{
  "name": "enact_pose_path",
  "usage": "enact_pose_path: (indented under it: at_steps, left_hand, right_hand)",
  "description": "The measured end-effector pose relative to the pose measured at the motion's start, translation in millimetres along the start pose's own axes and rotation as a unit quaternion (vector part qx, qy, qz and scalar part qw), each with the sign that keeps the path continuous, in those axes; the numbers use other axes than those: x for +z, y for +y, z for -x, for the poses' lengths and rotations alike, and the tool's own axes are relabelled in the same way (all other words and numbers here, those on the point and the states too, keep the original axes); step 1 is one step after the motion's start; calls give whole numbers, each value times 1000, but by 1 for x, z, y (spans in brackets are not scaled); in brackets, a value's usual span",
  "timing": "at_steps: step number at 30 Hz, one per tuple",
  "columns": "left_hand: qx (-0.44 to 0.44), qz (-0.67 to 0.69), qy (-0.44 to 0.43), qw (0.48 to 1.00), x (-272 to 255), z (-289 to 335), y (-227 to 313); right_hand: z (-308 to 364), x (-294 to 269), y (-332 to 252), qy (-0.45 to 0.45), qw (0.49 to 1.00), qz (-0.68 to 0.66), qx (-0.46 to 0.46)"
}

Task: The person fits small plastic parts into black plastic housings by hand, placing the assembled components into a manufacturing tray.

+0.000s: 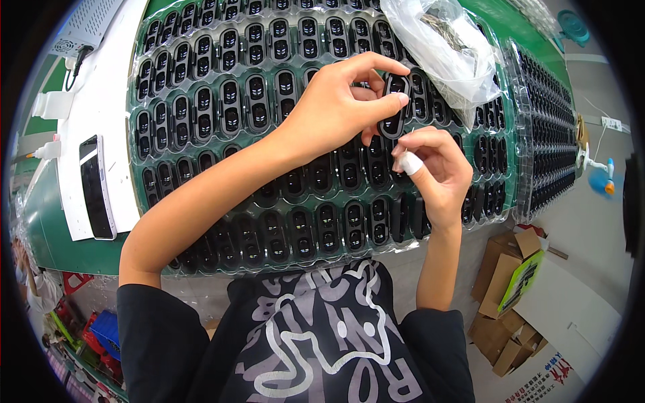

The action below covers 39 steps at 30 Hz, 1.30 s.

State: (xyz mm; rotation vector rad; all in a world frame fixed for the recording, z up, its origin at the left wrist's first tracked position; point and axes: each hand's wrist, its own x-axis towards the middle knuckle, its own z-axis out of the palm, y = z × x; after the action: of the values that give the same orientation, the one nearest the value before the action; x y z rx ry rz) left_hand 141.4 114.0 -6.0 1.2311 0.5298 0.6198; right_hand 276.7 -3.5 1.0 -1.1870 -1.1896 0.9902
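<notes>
My left hand [336, 101] grips a glossy black oval case [395, 107] between thumb and fingers, above a clear plastic tray [215, 154] filled with rows of similar cases. My right hand [440, 168] is just below the lower end of that case, thumb and fingertips pinched together. White tape or a finger cover wraps its thumb. Whatever the pinch holds is too small to make out; a faint thin line shows near the fingertips. Beyond my hands, a clear plastic bag [447, 54] of thin metallic pieces lies over part of the tray.
More filled trays [544, 127] are stacked to the right. On the left, a phone [97, 188] lies on a white sheet by small bottles [50, 105] and a metal power-supply box [84, 30]. Cardboard boxes [497, 269] sit on the lower right.
</notes>
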Motion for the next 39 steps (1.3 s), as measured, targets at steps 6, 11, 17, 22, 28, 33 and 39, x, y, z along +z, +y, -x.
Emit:
enact_pose_path:
  at_steps: [6, 11, 17, 22, 28, 33, 39]
  left_hand:
    - [-3, -29, -19, 999, 0, 1, 2]
    - [0, -38, -28, 999, 0, 1, 1]
    - [1, -57, -30, 998, 0, 1, 1]
    - [3, -50, -30, 998, 0, 1, 1]
    - [8, -34, -27, 999, 0, 2, 0]
    - [24, -43, -10, 999, 4, 4, -1]
    - [29, -19, -7, 999, 3, 4, 0]
  right_hand:
    - [3, 0, 1, -5, 999, 10, 34]
    - [3, 1, -1, -5, 999, 11, 32]
    - [3, 1, 0, -7, 999, 26, 26]
    - [3, 1, 1, 3, 999, 43, 22]
    - [3, 4, -1, 29, 999, 41, 12]
    - [2, 7, -1, 52, 997, 54, 7]
    - [1, 7, 2, 53, 997, 55, 14]
